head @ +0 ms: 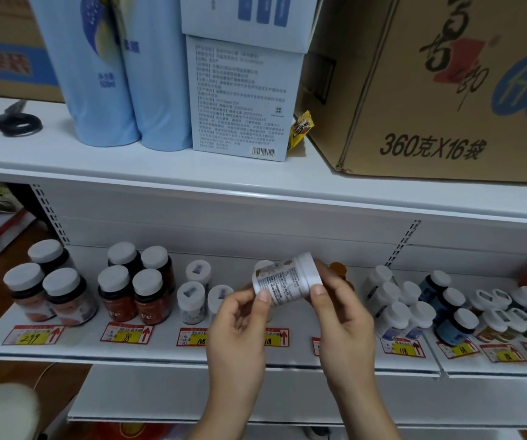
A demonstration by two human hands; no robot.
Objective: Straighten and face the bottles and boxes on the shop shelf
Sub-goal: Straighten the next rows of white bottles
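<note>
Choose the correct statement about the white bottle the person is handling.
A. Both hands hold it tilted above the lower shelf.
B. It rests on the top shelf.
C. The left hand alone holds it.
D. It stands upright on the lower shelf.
A: the left hand and right hand both pinch the white bottle, tilted, above the lower shelf.

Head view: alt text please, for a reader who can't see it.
Both hands, left hand and right hand, hold a small white supplement bottle tilted on its side above the lower shelf, where rows of capped bottles stand behind red-and-yellow price tags. Above stand two pale blue bottles, white boxes and a cardboard carton.
</note>
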